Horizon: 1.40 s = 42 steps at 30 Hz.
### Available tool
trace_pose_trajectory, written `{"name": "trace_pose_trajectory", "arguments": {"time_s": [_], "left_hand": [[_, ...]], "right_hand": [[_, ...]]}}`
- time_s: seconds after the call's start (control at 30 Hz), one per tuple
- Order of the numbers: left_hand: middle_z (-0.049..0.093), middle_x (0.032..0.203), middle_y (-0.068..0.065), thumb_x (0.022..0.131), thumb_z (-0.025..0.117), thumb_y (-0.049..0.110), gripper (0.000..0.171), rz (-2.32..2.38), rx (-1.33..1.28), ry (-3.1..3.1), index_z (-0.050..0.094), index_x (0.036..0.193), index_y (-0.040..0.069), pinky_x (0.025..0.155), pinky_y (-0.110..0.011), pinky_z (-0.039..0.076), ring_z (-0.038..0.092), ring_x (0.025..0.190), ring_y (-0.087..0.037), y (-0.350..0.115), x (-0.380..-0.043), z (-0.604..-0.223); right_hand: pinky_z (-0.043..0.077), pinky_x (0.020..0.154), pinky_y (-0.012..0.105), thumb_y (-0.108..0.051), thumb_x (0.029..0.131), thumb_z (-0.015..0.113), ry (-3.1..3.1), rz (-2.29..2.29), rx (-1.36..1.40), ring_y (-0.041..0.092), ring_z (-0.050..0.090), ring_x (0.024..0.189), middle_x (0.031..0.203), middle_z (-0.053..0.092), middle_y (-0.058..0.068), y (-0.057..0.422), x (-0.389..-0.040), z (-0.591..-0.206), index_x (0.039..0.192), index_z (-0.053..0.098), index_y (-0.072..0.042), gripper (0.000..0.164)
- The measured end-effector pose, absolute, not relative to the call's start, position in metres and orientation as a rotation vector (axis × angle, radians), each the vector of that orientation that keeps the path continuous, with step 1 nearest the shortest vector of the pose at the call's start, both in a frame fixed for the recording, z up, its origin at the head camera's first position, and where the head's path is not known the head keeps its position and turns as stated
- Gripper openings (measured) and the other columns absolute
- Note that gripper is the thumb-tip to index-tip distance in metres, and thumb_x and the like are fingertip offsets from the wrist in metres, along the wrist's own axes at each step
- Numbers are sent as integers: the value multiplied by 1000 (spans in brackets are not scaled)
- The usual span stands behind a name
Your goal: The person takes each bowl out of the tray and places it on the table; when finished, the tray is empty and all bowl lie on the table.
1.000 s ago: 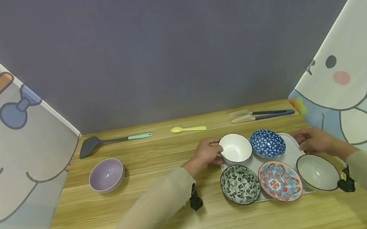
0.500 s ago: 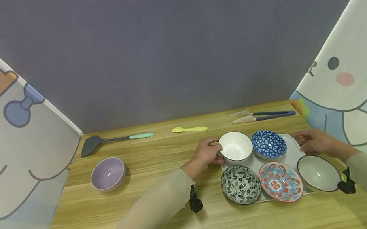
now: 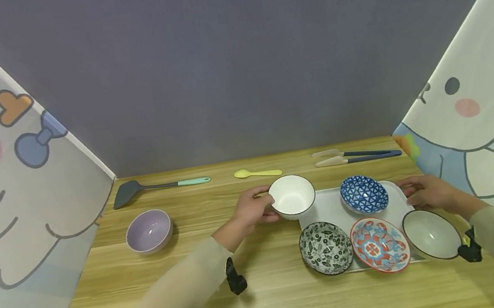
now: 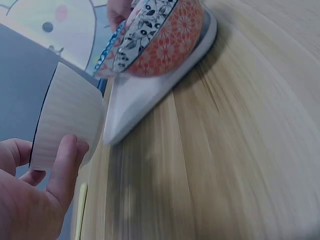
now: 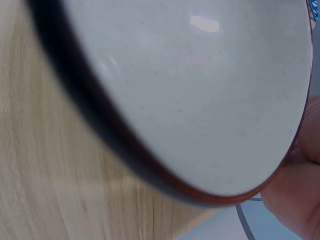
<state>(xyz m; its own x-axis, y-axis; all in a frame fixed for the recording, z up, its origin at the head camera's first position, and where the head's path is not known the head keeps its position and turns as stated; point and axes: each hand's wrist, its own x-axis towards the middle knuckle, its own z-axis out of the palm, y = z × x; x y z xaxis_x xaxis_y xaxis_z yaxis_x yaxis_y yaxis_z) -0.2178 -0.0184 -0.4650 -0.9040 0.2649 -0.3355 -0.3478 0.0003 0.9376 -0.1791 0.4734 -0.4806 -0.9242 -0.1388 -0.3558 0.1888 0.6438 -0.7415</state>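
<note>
White tray [image 3: 330,205]: its back-left corner lies barer than half a second ago; the tray looks unmoved.
Near row: your cream bowl [image 3: 431,235], red-and-blue bowl [image 3: 380,245] and black-floral bowl [image 3: 326,248] keep their places.
Blue bowl [image 3: 364,194]: now stands alone at the back, a gap on its left.
White bowl [image 3: 292,195]: you have drawn it leftward to the tray's back-left corner, and it looks lifted; taking it off seems underway, not finished.
Left hand [image 3: 254,207]: your fingers and thumb pinch that bowl's left side, closed to its wall.
Right hand [image 3: 433,193]: stays by the tray's right edge; whether you grip it, I cannot tell.
</note>
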Motion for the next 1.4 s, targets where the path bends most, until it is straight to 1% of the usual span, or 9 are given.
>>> {"name": "trace_pose_trajectory", "arguments": {"time_s": [0.2, 0.43, 0.6, 0.77, 1.0, 1.13, 1.4], "left_hand": [[66, 114, -25, 92, 61, 5, 55, 1965, -149, 1909, 57, 146, 8, 70, -36, 68, 71, 67, -21, -56, -213, -467], [62, 124, -30, 93, 60, 5, 57, 1949, -200, 1974, 52, 149, 7, 72, -36, 68, 72, 70, -23, -95, -208, -466], [59, 128, -33, 94, 57, 3, 58, 1958, -266, 1997, 49, 151, 4, 71, -34, 67, 71, 69, -21, -119, -205, -470], [54, 133, -32, 96, 56, 1, 56, 1966, -327, 1996, 48, 151, 4, 71, -33, 67, 71, 70, -21, -139, -199, -474], [58, 128, -35, 99, 58, 3, 54, 1978, -363, 2056, 47, 152, 4, 76, -37, 67, 74, 73, -22, -160, -193, -475], [59, 128, -35, 100, 58, 4, 54, 1977, -379, 2074, 46, 153, 2, 76, -38, 67, 75, 74, -23, -168, -191, -474], [56, 128, -37, 100, 55, 0, 55, 1980, -433, 2084, 42, 154, -2, 73, -36, 68, 74, 70, -21, -181, -187, -473]], "right_hand": [[62, 63, 32, 4, 88, 67, 2501, -1158, 41, 21, 64, 84, 114, 62, 27, 473, -178, -480, 145, 41, 16, 64], [64, 69, 33, 3, 89, 68, 2519, -1142, 23, 21, 64, 91, 116, 62, 29, 476, -178, -480, 146, 40, 16, 64], [64, 70, 33, 3, 90, 68, 2520, -1125, 29, 23, 65, 92, 119, 62, 29, 479, -180, -482, 147, 40, 15, 65], [65, 71, 34, 2, 90, 68, 2520, -1105, 45, 25, 66, 95, 120, 61, 32, 478, -182, -481, 147, 39, 15, 65], [65, 75, 34, 2, 91, 67, 2537, -1086, 25, 29, 66, 99, 121, 61, 33, 475, -179, -481, 147, 39, 15, 64], [65, 75, 34, 3, 90, 68, 2536, -1106, 14, 27, 66, 99, 120, 62, 32, 475, -178, -483, 146, 41, 16, 64], [65, 76, 34, 2, 90, 67, 2512, -1137, 24, 24, 65, 98, 122, 60, 31, 475, -179, -484, 147, 40, 15, 64]]}}
